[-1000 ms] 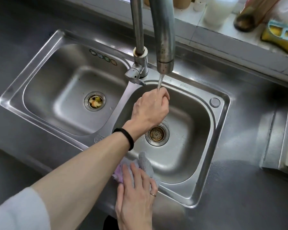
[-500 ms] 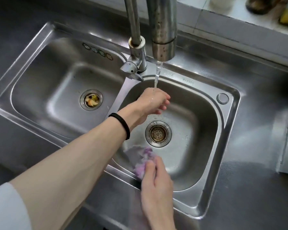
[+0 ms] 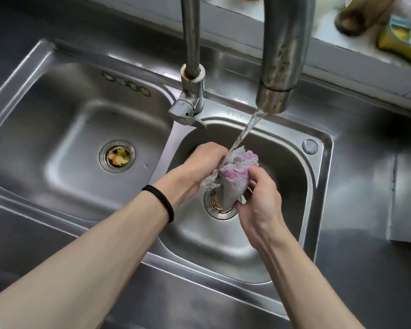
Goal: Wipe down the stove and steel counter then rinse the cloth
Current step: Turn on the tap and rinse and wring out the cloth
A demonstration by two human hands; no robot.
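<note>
A pink and grey cloth (image 3: 236, 173) is bunched up over the right basin (image 3: 292, 172) of the steel double sink. Water (image 3: 243, 132) runs from the tap spout (image 3: 279, 74) onto its top. My right hand (image 3: 259, 200) grips the cloth from the right and below. My left hand (image 3: 195, 169), with a black band on the wrist, holds the cloth's left side; its fingers are hidden behind the cloth.
The left basin (image 3: 57, 129) has food scraps in its drain (image 3: 117, 156). The tap lever (image 3: 186, 112) stands between the basins. The steel counter (image 3: 370, 269) surrounds the sink. A yellow sponge (image 3: 403, 41) and a bottle (image 3: 356, 17) rest on the back ledge.
My right hand has lifted the cloth from the basin's near edge up under the running water. My left hand, which was rinsing alone under the stream, now holds the cloth too.
</note>
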